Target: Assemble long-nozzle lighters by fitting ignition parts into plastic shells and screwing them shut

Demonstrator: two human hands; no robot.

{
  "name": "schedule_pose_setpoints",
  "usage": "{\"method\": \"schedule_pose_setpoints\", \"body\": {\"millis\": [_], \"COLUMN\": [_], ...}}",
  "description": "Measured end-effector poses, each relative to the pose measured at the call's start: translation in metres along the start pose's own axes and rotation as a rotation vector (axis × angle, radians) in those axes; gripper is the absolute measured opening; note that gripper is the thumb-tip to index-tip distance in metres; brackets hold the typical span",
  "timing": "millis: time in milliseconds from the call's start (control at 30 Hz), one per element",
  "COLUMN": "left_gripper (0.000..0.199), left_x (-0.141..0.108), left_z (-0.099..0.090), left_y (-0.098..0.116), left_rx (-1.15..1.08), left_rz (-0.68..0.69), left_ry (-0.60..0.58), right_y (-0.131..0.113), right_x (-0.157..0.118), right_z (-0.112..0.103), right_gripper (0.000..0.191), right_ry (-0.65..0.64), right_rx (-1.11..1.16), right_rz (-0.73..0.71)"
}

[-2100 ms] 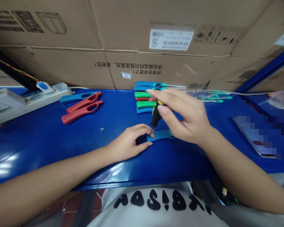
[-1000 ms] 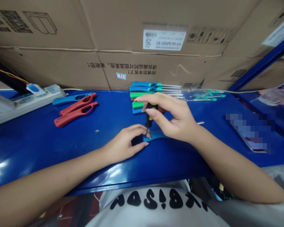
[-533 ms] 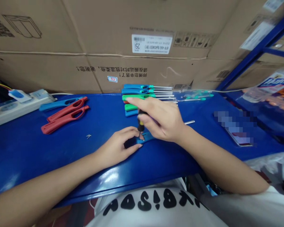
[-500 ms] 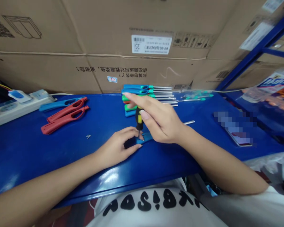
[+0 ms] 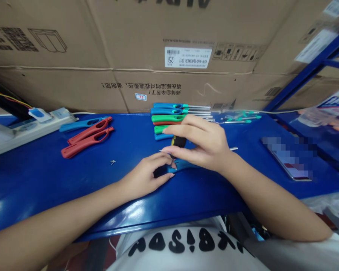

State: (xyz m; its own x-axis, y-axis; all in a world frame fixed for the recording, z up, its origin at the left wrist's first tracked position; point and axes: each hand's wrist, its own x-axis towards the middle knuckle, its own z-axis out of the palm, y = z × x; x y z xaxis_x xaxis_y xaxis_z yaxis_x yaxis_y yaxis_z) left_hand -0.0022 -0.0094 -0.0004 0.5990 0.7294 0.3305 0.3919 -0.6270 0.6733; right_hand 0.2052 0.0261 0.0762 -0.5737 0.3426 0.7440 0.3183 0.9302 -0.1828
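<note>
My left hand [image 5: 144, 177] is shut on a blue plastic tool handle [image 5: 185, 165], and its fingers cover the handle's near end. My right hand [image 5: 202, 143] pinches a small black-and-yellow screwdriver [image 5: 178, 142] above that handle. The fingers of my right hand hide the screwdriver's shaft and tip, so I cannot see where the tip meets the handle. A small metal pin [image 5: 112, 162] lies alone on the blue workbench [image 5: 45, 177], left of my left hand.
Long screwdrivers with blue, green and red handles [image 5: 168, 117] lie in a row at the back. Red and blue handles [image 5: 87, 139] sit to the left, by a power strip [image 5: 25, 130]. A metal rod [image 5: 234, 149] and a pixelated phone [image 5: 288, 158] lie right. Cardboard boxes [image 5: 158, 52] stand behind.
My right hand has rolled and lowered, its fingers now covering the screwdriver's shaft. My left hand keeps its hold on the blue handle. The view has shifted slightly.
</note>
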Motion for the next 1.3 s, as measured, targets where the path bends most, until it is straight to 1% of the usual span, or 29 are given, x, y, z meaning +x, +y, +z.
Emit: {"method": "schedule_pose_setpoints", "body": {"millis": [67, 133, 167, 233, 300, 333, 367, 467, 500, 567, 633, 667, 700, 767, 833, 900, 967, 1000, 1067, 1100, 1167, 1233, 1267, 1300], "left_gripper": [0.012, 0.012, 0.012, 0.013, 0.013, 0.013, 0.012, 0.011, 0.011, 0.012, 0.013, 0.013, 0.012, 0.012, 0.012, 0.012, 0.012, 0.012, 0.012, 0.012, 0.012, 0.012, 0.012, 0.012], "left_x": [0.0006, 0.0012, 0.0012, 0.0010, 0.0003, 0.0001, -0.0001, 0.0004, 0.0008, 0.0014, 0.0016, 0.0016, 0.0015, 0.0012, 0.0011, 0.0009, 0.0007, 0.0007, 0.0006, 0.0005, 0.0005, 0.0007, 0.0008, 0.0009], "left_z": [0.0000, 0.0001, 0.0002, 0.0004, 0.0002, 0.0000, -0.0002, -0.0003, -0.0001, 0.0003, 0.0004, 0.0003, 0.0001, -0.0003, -0.0006, -0.0007, -0.0007, -0.0007, -0.0008, -0.0008, -0.0009, -0.0010, -0.0009, -0.0009], "left_y": [0.0002, 0.0005, 0.0005, 0.0006, 0.0005, 0.0004, 0.0003, 0.0002, 0.0002, 0.0004, 0.0008, 0.0011, 0.0012, 0.0013, 0.0011, 0.0008, 0.0008, 0.0009, 0.0013, 0.0015, 0.0019, 0.0021, 0.0021, 0.0021], "left_rx": [-0.006, -0.010, -0.009, -0.008, -0.012, -0.016, -0.021, -0.023, -0.021, -0.017, -0.020, -0.023, -0.028, -0.033, -0.030, -0.024, -0.023, -0.024, -0.027, -0.026, -0.020, -0.017, -0.019, -0.023], "left_rz": [0.001, -0.002, -0.004, -0.004, -0.001, 0.002, 0.003, 0.004, 0.003, 0.001, 0.000, 0.000, 0.000, -0.002, -0.003, -0.001, 0.000, -0.001, -0.006, -0.008, -0.006, -0.001, 0.001, 0.001], "left_ry": [-0.004, -0.004, -0.005, -0.004, -0.006, -0.007, -0.008, -0.004, -0.004, -0.003, -0.006, -0.007, -0.009, -0.013, -0.011, -0.008, -0.011, -0.014, -0.020, -0.021, -0.016, -0.012, -0.011, -0.012], "right_y": [0.0002, 0.0006, 0.0009, 0.0018, 0.0027, 0.0029, 0.0028, 0.0017, 0.0015, 0.0020, 0.0031, 0.0036, 0.0038, 0.0039, 0.0039, 0.0040, 0.0039, 0.0037, 0.0034, 0.0034, 0.0036, 0.0033, 0.0028, 0.0021], "right_x": [-0.0002, -0.0006, -0.0009, -0.0017, -0.0023, -0.0023, -0.0021, -0.0006, -0.0003, -0.0004, -0.0008, -0.0010, -0.0009, -0.0006, -0.0004, -0.0008, -0.0013, -0.0014, -0.0011, -0.0009, -0.0007, -0.0008, -0.0008, -0.0006], "right_z": [0.0005, 0.0007, 0.0009, 0.0012, 0.0012, 0.0010, 0.0007, -0.0006, -0.0009, -0.0011, -0.0010, -0.0010, -0.0009, -0.0010, -0.0014, -0.0020, -0.0027, -0.0029, -0.0028, -0.0025, -0.0018, -0.0016, -0.0018, -0.0022], "right_gripper": [0.033, 0.038, 0.038, 0.032, 0.032, 0.033, 0.032, 0.036, 0.034, 0.025, 0.027, 0.028, 0.030, 0.035, 0.030, 0.025, 0.028, 0.030, 0.035, 0.035, 0.028, 0.029, 0.029, 0.030], "right_ry": [-0.027, -0.107, -0.122, -0.077, 0.003, 0.024, 0.014, -0.071, -0.067, -0.002, 0.051, 0.045, 0.017, -0.046, -0.032, 0.029, 0.048, 0.025, -0.048, -0.060, -0.019, 0.037, 0.047, 0.028], "right_rx": [-0.004, 0.109, 0.153, 0.125, 0.010, -0.013, 0.006, 0.209, 0.241, 0.168, 0.036, 0.007, 0.021, 0.132, 0.173, 0.072, -0.020, -0.012, 0.092, 0.140, 0.123, 0.013, -0.017, -0.007], "right_rz": [0.002, 0.045, 0.070, 0.085, 0.055, 0.041, 0.039, 0.082, 0.086, 0.054, 0.014, 0.014, 0.026, 0.060, 0.065, 0.031, 0.018, 0.029, 0.073, 0.086, 0.070, 0.030, 0.022, 0.024]}}
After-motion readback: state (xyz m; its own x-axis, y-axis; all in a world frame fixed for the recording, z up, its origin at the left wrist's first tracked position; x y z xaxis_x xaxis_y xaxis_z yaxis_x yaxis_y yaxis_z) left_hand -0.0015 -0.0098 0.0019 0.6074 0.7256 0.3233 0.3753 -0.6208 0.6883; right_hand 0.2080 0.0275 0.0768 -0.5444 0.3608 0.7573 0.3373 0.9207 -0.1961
